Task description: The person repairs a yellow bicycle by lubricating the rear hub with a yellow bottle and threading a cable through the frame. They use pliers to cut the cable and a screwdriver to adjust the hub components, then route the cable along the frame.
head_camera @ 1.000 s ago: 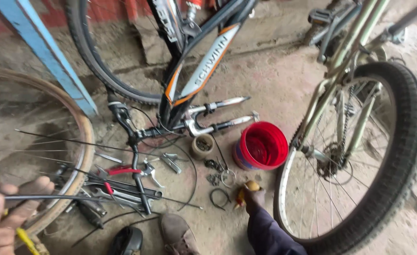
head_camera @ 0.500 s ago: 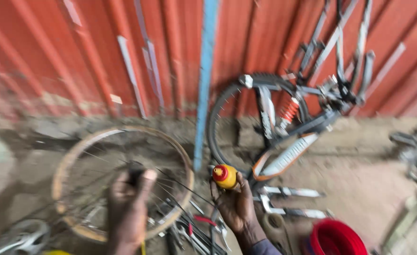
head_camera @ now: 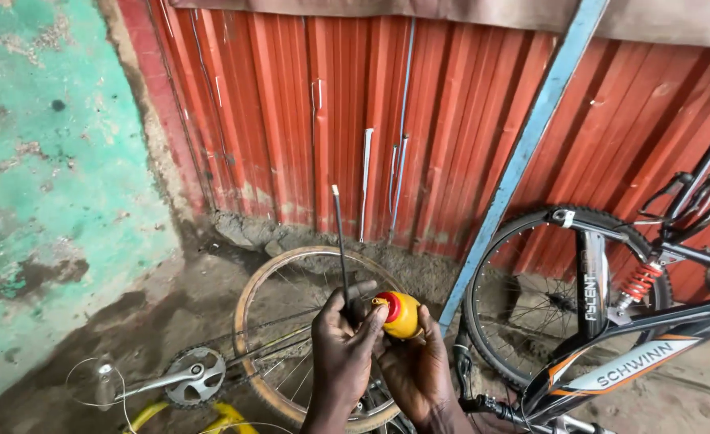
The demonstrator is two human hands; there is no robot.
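Note:
My left hand [head_camera: 343, 354] is closed around a thin dark spoke [head_camera: 340, 241] that stands upright, its pale tip pointing at the red wall. My right hand [head_camera: 417, 368] grips a small yellow bottle with a red cap [head_camera: 398, 313], held right against the left hand's fingers. Both hands hover in front of a bare tan bicycle rim [head_camera: 268, 273] that leans on the dirt ground.
A red corrugated metal wall [head_camera: 419, 112] fills the background, with a peeling green wall [head_camera: 41, 177] at left. A blue metal bar [head_camera: 523, 153] leans diagonally. A black bicycle with a red spring [head_camera: 640, 281] stands at right. A crank with chainring [head_camera: 186, 376] lies at lower left.
The view swung up from the ground clutter to the wall. My right hand brought the yellow bottle up to the left hand, which now holds the spoke upright.

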